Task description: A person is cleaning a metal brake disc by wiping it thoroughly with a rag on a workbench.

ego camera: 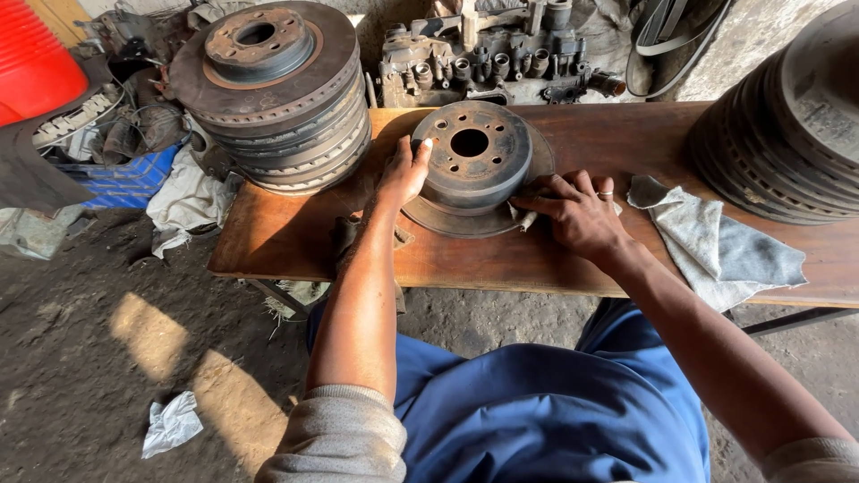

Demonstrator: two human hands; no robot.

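A rusty brake disc [474,161] lies flat on the wooden bench [286,237], its raised hub up with a centre hole and several bolt holes. My left hand [404,172] rests against the hub's left side, fingers on its rim. My right hand [577,212] presses a small scrap of abrasive paper or cloth [522,215] against the disc's lower right edge. A ring sits on one finger of that hand.
A stack of brake discs [277,98] stands at the bench's left end, another stack [792,125] at the right. A grey rag [716,246] lies right of my hand. Engine parts [492,58] sit behind the bench. Crumpled paper [172,422] lies on the dirt floor.
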